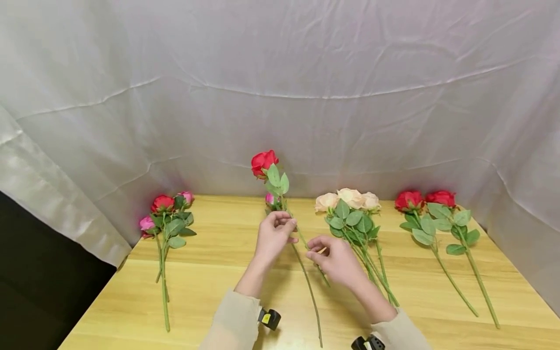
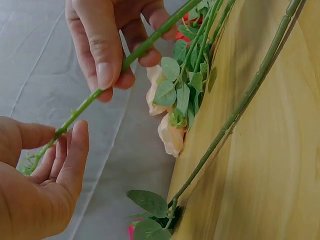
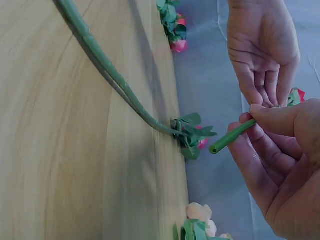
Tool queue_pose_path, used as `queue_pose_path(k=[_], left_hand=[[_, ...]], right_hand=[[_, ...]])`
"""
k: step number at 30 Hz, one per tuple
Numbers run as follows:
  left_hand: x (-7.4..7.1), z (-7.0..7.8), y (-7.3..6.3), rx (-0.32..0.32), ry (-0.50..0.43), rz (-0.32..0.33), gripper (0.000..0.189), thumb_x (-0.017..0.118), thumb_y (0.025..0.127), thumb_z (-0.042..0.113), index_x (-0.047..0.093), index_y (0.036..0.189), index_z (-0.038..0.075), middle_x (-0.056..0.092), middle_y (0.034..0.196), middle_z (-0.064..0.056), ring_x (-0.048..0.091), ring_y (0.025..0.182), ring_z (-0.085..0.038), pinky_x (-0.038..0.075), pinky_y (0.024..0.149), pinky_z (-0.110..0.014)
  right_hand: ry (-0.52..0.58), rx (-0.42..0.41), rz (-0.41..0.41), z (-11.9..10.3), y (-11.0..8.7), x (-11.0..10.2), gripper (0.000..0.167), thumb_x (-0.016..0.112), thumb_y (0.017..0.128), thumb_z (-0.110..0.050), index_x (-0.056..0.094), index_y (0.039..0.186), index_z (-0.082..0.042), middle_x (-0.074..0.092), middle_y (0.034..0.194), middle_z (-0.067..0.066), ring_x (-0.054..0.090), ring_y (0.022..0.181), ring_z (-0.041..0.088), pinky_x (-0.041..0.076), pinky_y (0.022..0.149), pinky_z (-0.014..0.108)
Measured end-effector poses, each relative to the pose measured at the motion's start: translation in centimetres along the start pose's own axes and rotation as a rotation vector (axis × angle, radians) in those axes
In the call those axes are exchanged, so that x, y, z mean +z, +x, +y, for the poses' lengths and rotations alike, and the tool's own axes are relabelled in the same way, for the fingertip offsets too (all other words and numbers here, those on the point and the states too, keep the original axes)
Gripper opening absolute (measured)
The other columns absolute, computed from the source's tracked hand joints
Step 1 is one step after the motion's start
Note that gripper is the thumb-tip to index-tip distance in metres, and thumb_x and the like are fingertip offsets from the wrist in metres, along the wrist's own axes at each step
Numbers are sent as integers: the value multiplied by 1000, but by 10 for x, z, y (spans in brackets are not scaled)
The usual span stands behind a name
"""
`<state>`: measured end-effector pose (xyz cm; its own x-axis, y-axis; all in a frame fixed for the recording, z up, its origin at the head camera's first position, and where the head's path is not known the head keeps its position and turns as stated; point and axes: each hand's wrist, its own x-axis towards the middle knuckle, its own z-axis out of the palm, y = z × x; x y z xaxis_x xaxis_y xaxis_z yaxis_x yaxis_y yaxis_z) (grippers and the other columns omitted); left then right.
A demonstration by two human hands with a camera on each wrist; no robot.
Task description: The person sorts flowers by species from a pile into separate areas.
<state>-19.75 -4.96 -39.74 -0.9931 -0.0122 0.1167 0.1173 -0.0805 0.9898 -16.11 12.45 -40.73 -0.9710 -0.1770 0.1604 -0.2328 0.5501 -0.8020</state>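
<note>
Head view: left fingers (image 1: 279,215) and right fingers (image 1: 320,240) pinch a red rose (image 1: 264,163) by its stem (image 1: 302,236).

Red rose (image 1: 264,163), leafy green stem (image 1: 301,235), slanted, raised above wooden table (image 1: 214,253)

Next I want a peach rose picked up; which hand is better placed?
Probably the right hand: it is nearest the peach roses, while the left hand is farther off. Both pinch the stem of a red rose, so the left would likely have to hold it alone.
</note>
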Motion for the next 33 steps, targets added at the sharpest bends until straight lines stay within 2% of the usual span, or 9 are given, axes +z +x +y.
queue_pose_path(k=[3, 7, 10, 13, 20, 26, 30, 33], left_hand=[[1, 2, -1, 42, 31, -16, 28, 67, 101, 7, 57, 123, -6, 64, 107, -15, 68, 91, -21, 65, 71, -32], [-5, 3, -3, 105, 132, -12, 28, 68, 101, 11, 59, 125, -1, 65, 111, -14, 67, 88, -19, 65, 70, -38], [-14, 3, -5, 157, 235, -10, 29, 69, 101, 14, 60, 125, 2, 65, 114, -12, 66, 92, -20, 65, 73, -42], [-26, 2, -6, 181, 308, 9, 29, 69, 100, 14, 60, 126, 3, 66, 114, -10, 66, 100, -24, 65, 73, -40], [-60, 4, -5, 186, 435, 94, 33, 71, 97, 11, 60, 127, 1, 68, 114, -10, 67, 102, -28, 61, 75, -30], [-96, 6, -3, 167, 568, 135, 34, 69, 100, 14, 59, 130, 1, 67, 117, -11, 66, 106, -28, 59, 80, -36], [-122, 7, -1, 169, 683, 166, 36, 68, 101, 15, 58, 131, 0, 67, 118, -13, 66, 107, -30, 56, 81, -38], [-143, 8, 0, 184, 765, 201, 35, 67, 101, 15, 58, 130, -1, 68, 117, -15, 68, 104, -30, 54, 80, -38]], right_hand=[[-30, -11, 21, 1, -2, -6, 11, 78, 93, -9, 76, 103, -8, 73, 87, -3, 65, 68, 12, 55, 55, 26], [-28, -15, 51, 4, -5, -14, 13, 78, 93, -10, 76, 105, -8, 72, 88, -3, 65, 70, 11, 55, 57, 25], [-21, -14, 83, 10, -8, -23, 14, 78, 93, -9, 75, 106, -7, 72, 88, 0, 66, 70, 12, 55, 56, 25], [-17, -8, 111, 17, -12, -34, 15, 78, 93, -9, 75, 107, -5, 72, 89, 2, 66, 70, 13, 56, 56, 25], [-37, 18, 159, 29, -24, -63, 16, 75, 96, -10, 72, 109, -2, 71, 93, 7, 65, 73, 15, 57, 55, 26], [-100, 41, 211, 46, -37, -86, 22, 76, 96, -16, 72, 113, -2, 73, 99, 9, 68, 78, 14, 59, 57, 26], [-102, 62, 224, 60, -48, -102, 26, 76, 97, -16, 71, 115, 1, 73, 100, 12, 70, 78, 17, 62, 59, 27], [-117, 88, 216, 70, -57, -114, 29, 74, 98, -20, 70, 117, 3, 72, 101, 13, 70, 78, 14, 63, 60, 27]])
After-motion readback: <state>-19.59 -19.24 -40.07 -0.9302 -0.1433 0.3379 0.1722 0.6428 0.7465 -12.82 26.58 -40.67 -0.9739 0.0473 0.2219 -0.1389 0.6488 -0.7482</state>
